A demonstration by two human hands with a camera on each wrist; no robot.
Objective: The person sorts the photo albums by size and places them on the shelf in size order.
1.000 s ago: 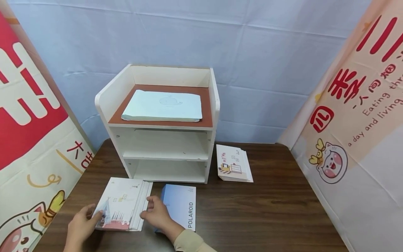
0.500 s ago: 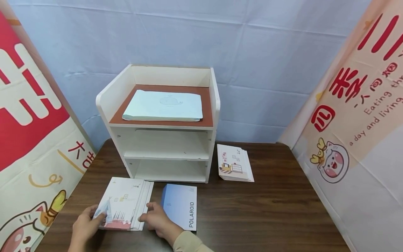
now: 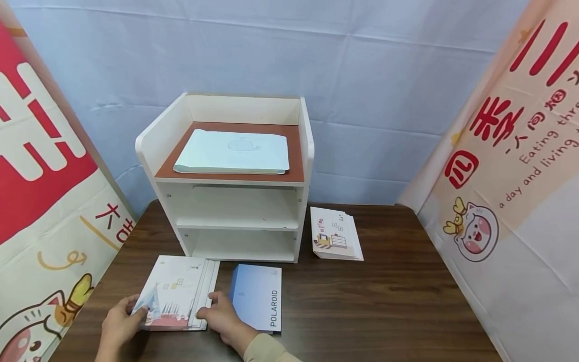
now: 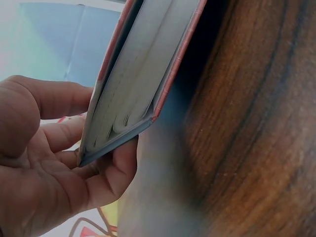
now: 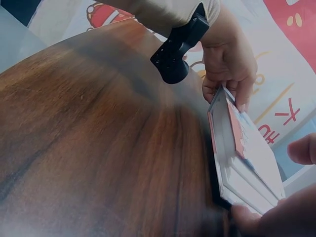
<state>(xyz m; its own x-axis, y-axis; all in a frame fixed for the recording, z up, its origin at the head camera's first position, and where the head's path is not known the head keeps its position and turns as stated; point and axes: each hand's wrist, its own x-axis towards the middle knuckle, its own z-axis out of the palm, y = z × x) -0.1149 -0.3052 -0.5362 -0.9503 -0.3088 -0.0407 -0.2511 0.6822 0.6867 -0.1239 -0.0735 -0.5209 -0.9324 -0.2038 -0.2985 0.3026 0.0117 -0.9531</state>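
Observation:
A hardcover book (image 3: 168, 291), white with a pink and blue picture on its cover, lies at the table's front left. Pale stepped layers run along its right side. My left hand (image 3: 119, 322) grips its left edge, the thumb on the cover; in the left wrist view the fingers curl round the spine (image 4: 116, 143) and the pages (image 4: 143, 64) show between the covers. My right hand (image 3: 224, 318) is at the book's right edge, thumb against the layers. In the right wrist view one fingertip (image 5: 301, 149) stands apart from the cover.
A blue POLAROID box or book (image 3: 258, 296) lies just right of my right hand. Behind stands a white shelf unit (image 3: 232, 182) with a whale-drawn pad (image 3: 232, 151) on top. Another white stack with a printed cover (image 3: 334, 234) lies right of the shelf on the dark wooden table (image 3: 389, 291).
My right hand has shifted slightly left and toward the table's front along the book's right edge. The left hand keeps its grip, and the book stays nearly in place.

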